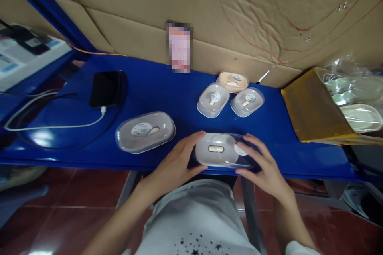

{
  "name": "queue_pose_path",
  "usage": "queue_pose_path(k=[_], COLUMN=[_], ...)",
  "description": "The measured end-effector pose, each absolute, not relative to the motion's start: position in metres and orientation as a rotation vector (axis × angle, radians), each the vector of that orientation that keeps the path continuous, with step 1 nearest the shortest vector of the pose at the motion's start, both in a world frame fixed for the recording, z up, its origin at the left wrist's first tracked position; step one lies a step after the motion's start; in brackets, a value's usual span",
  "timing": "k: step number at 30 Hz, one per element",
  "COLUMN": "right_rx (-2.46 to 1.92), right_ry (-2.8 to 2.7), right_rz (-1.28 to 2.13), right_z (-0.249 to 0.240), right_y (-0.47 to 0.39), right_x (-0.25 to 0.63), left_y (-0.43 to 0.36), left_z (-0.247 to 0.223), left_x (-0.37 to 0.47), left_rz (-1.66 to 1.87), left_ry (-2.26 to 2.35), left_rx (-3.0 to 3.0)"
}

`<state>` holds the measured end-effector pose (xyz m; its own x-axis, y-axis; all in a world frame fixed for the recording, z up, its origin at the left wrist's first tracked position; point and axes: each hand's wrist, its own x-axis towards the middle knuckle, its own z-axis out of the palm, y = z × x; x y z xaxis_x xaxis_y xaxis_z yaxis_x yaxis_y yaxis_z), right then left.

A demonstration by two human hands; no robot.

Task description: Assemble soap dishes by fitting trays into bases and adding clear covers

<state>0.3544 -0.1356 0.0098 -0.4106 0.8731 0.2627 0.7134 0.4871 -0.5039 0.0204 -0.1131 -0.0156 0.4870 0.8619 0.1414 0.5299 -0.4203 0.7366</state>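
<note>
In the head view, near the front edge of the blue table, my left hand (pixel 182 158) grips the left end of a small white oval box (pixel 206 154), thumb in front and fingers behind. A pale oblong piece sits in the middle of the box. My right hand (pixel 265 165) is closed around the right end of a clear plastic lid (pixel 243 160) with a round sticker. The lid is offset to the right and overlaps only part of the box. To the left of my left hand lies a larger oval box (pixel 143 141) with its clear lid on.
Behind my hands stand a pink lidded box (pixel 229 81) and two white ones, (pixel 209 103) nearer left. A cardboard carton (pixel 308 107) of wrapped dishes is at the right. A black device (pixel 104 89) with a white cable lies left. A phone (pixel 179 48) leans against the cardboard wall (pixel 134 4).
</note>
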Motion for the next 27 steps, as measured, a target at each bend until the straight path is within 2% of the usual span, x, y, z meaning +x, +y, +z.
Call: queue_pose_path(k=[4,11,17,21,24,27], right_rx=[-1.153,-1.133,-1.131,-1.174,-1.200,-1.240], right_ry=[-2.400,-2.371,-2.353,-2.374,-2.393,-2.367], right_rz=[0.381,0.230,0.365,0.323,0.258,0.265], right_z=[0.011,-0.011,-0.014,-0.013,-0.013,-0.015], right_y=[-0.129,-0.122,-0.117,-0.118,-0.121,-0.120], right_x=[0.315,0.305,0.303,0.303,0.302,0.301], left_y=[-0.108,-0.107,-0.107,-0.106,-0.113,-0.148], left_z=[-0.020,-0.021,-0.019,-0.021,0.001,0.042], left_x=[0.021,0.018,0.021,0.025,0.026,0.021], left_rz=[0.696,0.654,0.642,0.676,0.896,1.007], left_ry=[1.083,1.071,1.128,1.104,1.011,0.753], left_rx=[2.162,2.161,2.177,2.228,2.204,2.007])
